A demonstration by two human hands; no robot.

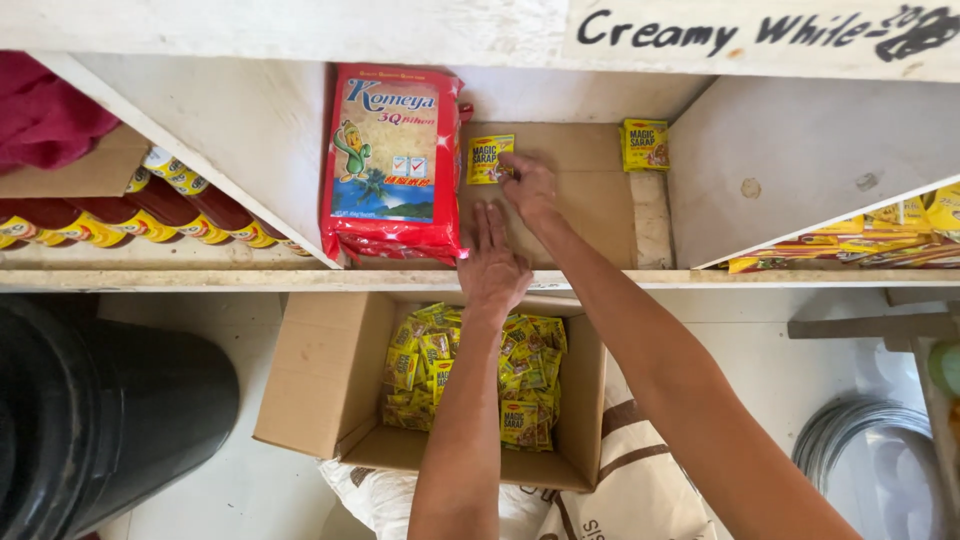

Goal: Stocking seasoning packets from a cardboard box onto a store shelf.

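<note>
Red bag [392, 165] flanks yellow sachet [489, 158] pinched by right hand [530, 188]; left hand [492, 262] flat, open.

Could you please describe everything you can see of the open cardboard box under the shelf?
The cardboard box is plain brown corrugated card, with its top flaps folded open. It sits upright below the shelf's front edge, resting partly on a white woven sack. Inside lies a loose heap of small yellow sachets covering the bottom. The person's left forearm crosses above it; neither hand touches the box. A black bin stands to its left.
</note>
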